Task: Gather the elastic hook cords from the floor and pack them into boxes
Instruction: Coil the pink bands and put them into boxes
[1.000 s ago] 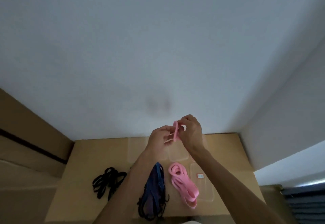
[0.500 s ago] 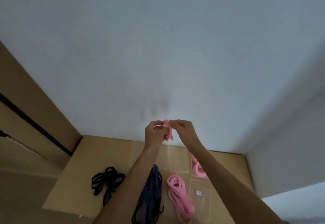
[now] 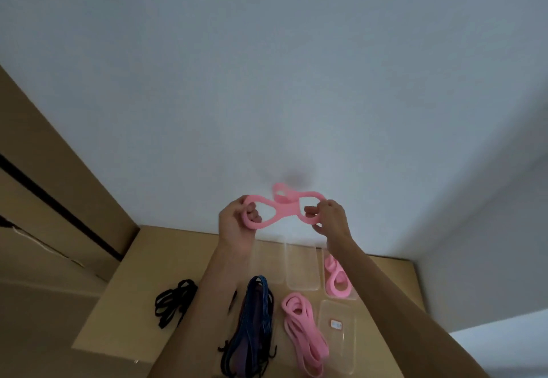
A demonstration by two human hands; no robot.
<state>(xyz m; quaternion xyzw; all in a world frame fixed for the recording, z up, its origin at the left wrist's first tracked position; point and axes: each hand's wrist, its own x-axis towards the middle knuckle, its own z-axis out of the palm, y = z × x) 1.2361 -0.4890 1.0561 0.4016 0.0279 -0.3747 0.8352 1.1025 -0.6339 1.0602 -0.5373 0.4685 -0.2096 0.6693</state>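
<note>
Hands have pulled apart since half a second ago, when we had them pinched together on a bunched-up pink cord (image 3: 284, 210). Now our left hand (image 3: 237, 226) curls its fingers through one loop and our right hand (image 3: 330, 217) pinches the other, the cord stretched between them like a figure eight. Below the grip sits a cardboard surface (image 3: 124, 297) with clear boxes (image 3: 302, 268), one holding a coiled pink cord (image 3: 336, 281). More pink cords (image 3: 302, 330), dark blue ones (image 3: 255, 318) and black ones (image 3: 173, 300) lie nearer us. Behind the grip, plain white wall (image 3: 267, 81).
</note>
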